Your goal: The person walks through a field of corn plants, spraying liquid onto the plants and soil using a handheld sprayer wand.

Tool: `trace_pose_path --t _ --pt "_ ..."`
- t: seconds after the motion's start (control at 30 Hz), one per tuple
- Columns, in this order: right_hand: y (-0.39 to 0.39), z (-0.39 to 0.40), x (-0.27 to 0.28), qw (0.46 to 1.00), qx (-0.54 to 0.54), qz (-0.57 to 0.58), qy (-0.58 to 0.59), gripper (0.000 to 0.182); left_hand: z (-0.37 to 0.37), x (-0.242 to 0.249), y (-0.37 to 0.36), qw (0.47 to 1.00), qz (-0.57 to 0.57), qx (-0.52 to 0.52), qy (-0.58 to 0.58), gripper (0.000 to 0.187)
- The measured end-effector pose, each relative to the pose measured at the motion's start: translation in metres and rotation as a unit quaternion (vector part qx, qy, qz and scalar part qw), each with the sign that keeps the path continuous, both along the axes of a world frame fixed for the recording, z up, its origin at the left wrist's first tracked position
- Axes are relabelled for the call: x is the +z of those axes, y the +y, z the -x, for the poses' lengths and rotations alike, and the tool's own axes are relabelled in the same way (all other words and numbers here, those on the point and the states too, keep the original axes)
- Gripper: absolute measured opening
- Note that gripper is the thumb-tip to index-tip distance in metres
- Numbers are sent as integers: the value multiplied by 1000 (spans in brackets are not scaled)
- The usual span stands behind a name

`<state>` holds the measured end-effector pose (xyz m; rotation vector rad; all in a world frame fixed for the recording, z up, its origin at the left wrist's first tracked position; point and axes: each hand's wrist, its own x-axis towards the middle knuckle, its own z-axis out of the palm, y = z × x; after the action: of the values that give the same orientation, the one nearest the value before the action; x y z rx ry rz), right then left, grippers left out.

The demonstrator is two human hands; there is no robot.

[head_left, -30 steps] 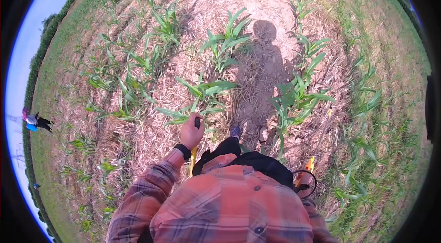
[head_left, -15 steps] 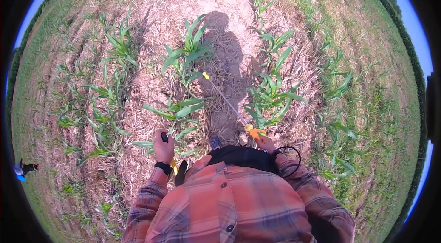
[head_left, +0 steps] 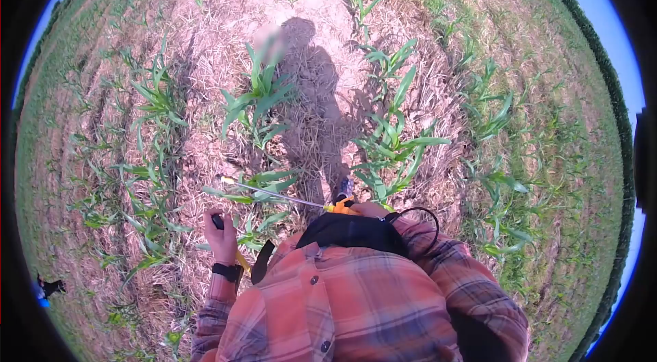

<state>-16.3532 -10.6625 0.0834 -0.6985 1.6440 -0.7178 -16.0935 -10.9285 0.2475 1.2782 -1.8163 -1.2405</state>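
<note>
My right hand (head_left: 371,209), close to the waist, is closed round the orange handle (head_left: 341,207) of a spray wand (head_left: 284,198). The thin wand slants to the left, its yellow nozzle (head_left: 227,180) above the leaves of a young maize plant (head_left: 270,180). At the left, my left hand (head_left: 220,242) is wrapped round a black grip (head_left: 217,222), which looks like a sprayer's pump handle. Beside the left wrist shows a yellow bar (head_left: 243,261). A black hose (head_left: 434,220) loops by my right sleeve.
Rows of young maize (head_left: 393,139) run ahead on both sides over straw-covered soil (head_left: 205,88). My shadow (head_left: 311,95) falls between two rows. One shoe (head_left: 345,187) shows below the waist. Another person (head_left: 49,288) is at the far left edge.
The wand has swung left, its nozzle passing from the ground ahead to the maize on the left. My right hand moved left towards the waist; my left hand moved outward and slightly down.
</note>
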Motion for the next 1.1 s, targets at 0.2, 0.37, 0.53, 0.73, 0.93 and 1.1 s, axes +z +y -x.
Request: trace_pose_path --t 0.2,0.37,0.53,0.73,0.93,1.1 --pt "10 51 -69 984 -8 75 160 32 62 -44 -35 987 136 -20 -83 12" --pt "24 97 -32 962 -163 -19 216 36 130 -39 -51 989 89 -55 -105 12" --pt "62 138 -48 914 -381 -32 138 32 198 -38 -58 968 198 -119 -98 14" --pt "97 185 -54 770 -630 -65 75 29 256 -37 -56 969 183 -149 -80 14" --pt "124 230 -59 647 -757 84 -45 24 274 -37 -69 985 63 -132 -86 12" --pt "108 264 -50 637 -769 48 -21 21 299 -56 -92 982 108 -129 -81 13"
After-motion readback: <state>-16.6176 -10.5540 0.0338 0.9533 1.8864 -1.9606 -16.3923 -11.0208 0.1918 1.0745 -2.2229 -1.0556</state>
